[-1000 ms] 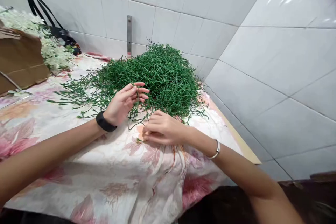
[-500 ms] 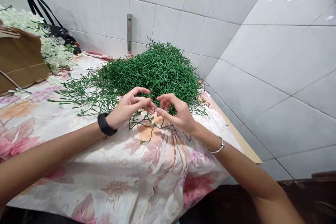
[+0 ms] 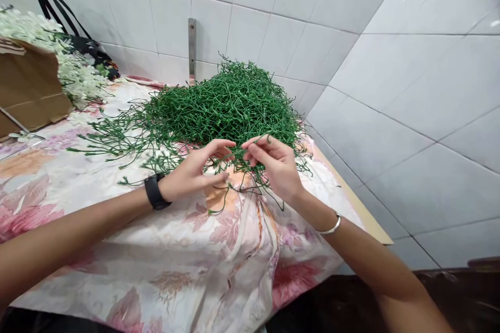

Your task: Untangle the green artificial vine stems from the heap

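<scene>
Where the floral tablecloth (image 3: 78, 250) runs into the tiled corner, a big heap of green stems (image 3: 226, 104) sits at its far side, with a cardboard box (image 3: 31, 88) and white flowers (image 3: 78, 75) off left. Just in front of the heap, left hand (image 3: 193, 174) and right hand (image 3: 279, 166) face each other. Both pinch one thin green sprig (image 3: 223, 202) between thumb and forefinger, its loose ends trailing onto the cloth.

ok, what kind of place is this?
Likely a small home workshop for artificial flowers: a heap of green stems on a clothed table, white flowers by a box, tiled walls. The left hand and right hand pinch stems.
</scene>
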{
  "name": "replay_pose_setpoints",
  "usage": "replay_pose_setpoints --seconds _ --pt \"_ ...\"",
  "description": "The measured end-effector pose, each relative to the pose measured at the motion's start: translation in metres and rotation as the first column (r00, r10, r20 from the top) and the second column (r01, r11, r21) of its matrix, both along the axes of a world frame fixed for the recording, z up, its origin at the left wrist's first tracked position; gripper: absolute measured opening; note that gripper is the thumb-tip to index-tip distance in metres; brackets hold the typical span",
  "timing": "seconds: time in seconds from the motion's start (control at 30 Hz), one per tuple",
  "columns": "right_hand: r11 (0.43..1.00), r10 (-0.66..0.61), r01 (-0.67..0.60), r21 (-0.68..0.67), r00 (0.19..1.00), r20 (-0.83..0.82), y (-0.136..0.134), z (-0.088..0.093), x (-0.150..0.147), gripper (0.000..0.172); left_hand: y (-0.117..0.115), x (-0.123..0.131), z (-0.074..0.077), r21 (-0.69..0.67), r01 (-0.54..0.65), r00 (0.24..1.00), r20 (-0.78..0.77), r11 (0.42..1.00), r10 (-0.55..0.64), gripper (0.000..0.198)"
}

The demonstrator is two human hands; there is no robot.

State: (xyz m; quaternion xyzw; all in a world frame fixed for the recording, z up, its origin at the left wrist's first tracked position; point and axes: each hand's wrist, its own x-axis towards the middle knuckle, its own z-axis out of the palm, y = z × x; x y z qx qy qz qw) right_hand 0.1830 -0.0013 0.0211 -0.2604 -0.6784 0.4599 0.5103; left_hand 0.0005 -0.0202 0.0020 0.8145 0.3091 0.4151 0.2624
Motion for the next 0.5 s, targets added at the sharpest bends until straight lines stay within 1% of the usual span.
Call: replay_pose_setpoints --seconds 0.03,0.1,0.17,0.23,0.3,0.43,0.5 --pt "1.0 -0.028 0.029 0.004 0.998 -0.05 0.001 0.002 0.001 0.005 0.0 -0.001 0.001 0.103 -0.078 0.996 -0.035 0.992 0.082 0.047" --pt "0.997 -0.072 0.075 0.016 0.991 -0.117 0.004 0.004 0.004 0.004 -0.001 -0.004 0.004 0.276 -0.222 0.967 -0.062 0.935 0.248 0.043" --pt "0.994 -0.103 0.109 0.026 0.981 -0.164 0.007 0.005 0.007 0.004 -0.001 -0.007 0.006 0.353 -0.301 0.939 -0.051 0.886 0.339 0.041" --pt "0.993 -0.102 0.112 0.036 0.971 -0.217 0.011 0.007 0.009 0.004 0.001 -0.01 0.007 0.349 -0.323 0.933 -0.039 0.88 0.357 0.039" --pt "0.996 -0.074 0.086 0.038 0.964 -0.256 0.014 0.008 0.011 0.006 0.002 -0.012 0.008 0.321 -0.32 0.939 -0.021 0.891 0.344 0.04" --pt "0.998 -0.046 0.054 0.017 0.95 -0.309 0.017 0.01 0.013 0.007 0.003 -0.013 0.01 0.276 -0.343 0.936 0.019 0.898 0.352 0.048" --pt "0.997 -0.076 0.081 0.002 0.95 -0.301 0.018 0.011 0.014 0.005 0.002 -0.013 0.012 0.291 -0.341 0.934 -0.003 0.894 0.358 0.037"
